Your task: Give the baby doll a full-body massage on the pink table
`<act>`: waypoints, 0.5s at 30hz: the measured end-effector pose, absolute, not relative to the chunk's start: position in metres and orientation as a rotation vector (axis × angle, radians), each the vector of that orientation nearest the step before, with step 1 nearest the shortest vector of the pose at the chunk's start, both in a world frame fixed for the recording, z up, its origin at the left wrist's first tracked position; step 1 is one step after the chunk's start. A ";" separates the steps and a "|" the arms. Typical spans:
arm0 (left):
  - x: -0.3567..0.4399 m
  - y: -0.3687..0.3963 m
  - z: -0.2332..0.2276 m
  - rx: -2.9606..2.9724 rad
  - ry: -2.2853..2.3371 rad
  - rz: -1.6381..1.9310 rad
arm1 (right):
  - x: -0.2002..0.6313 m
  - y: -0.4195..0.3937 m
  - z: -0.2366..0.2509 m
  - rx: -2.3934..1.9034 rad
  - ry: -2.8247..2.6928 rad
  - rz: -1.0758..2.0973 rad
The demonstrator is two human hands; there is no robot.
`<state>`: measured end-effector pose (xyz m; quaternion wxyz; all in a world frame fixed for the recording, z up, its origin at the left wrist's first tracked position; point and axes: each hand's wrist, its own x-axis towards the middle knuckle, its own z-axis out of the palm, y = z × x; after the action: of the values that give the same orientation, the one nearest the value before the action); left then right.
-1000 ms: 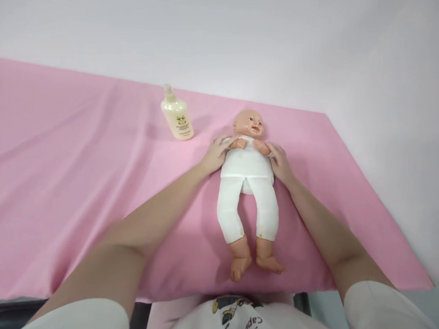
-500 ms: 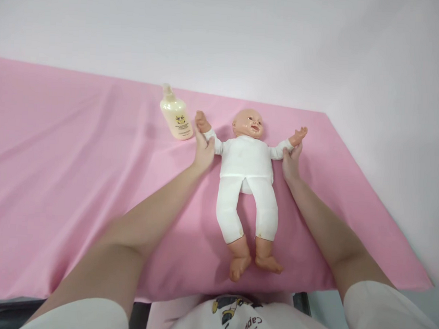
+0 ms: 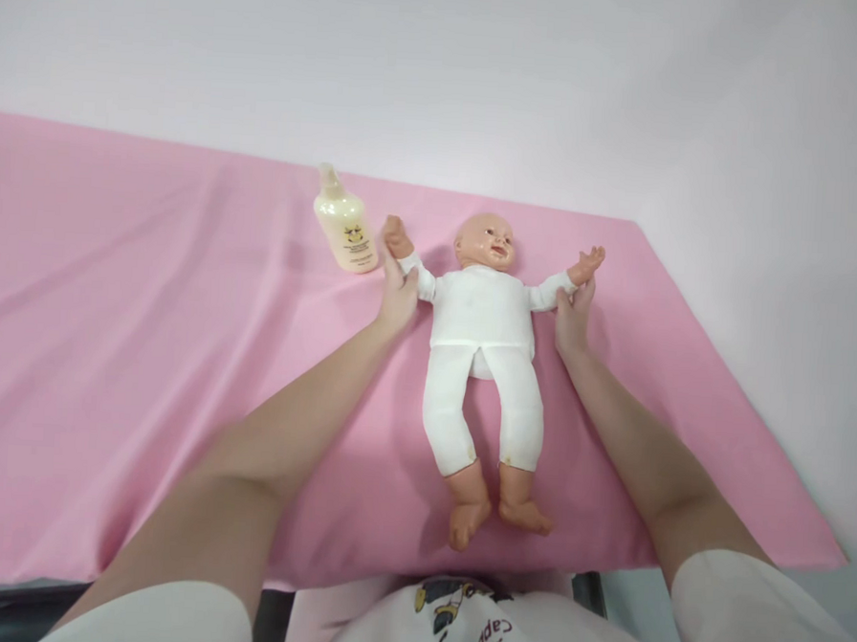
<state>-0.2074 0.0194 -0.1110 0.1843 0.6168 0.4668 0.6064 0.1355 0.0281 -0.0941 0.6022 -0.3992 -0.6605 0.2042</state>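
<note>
A bald plastic baby doll (image 3: pixel 483 309) with a white cloth body lies face-up on a smooth pink sheet (image 3: pixel 183 346) — arms spread wide. The left hand (image 3: pixel 399 296) has its fingers curled round one forearm; the right hand (image 3: pixel 573 319) grips the other likewise. Near the left hand stands a cream-yellow pump bottle (image 3: pixel 347 231), its small print unreadable. The white printed shirt (image 3: pixel 555 639) shows "Sun…" and "Cappuccin…" — upside down.

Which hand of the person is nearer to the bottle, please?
Left. The left hand is just right of the bottle, holding one arm of the doll. The right hand is farther away, on the doll's other side, holding the other arm.
</note>
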 end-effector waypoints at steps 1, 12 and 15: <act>-0.203 0.016 -0.108 1.759 1.331 1.723 | 0.132 0.024 -0.089 -0.904 -1.523 0.488; -0.178 -0.006 -0.089 2.258 1.435 1.213 | 0.118 0.014 -0.087 -0.905 -1.942 0.465; -0.179 -0.006 -0.090 2.213 1.399 1.314 | 0.118 0.014 -0.089 -0.913 -1.853 0.508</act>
<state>-0.1790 -0.0056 -0.0905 0.1063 0.7512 0.4748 0.4460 0.1184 0.0139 -0.0885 0.4857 -0.3751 -0.7615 0.2086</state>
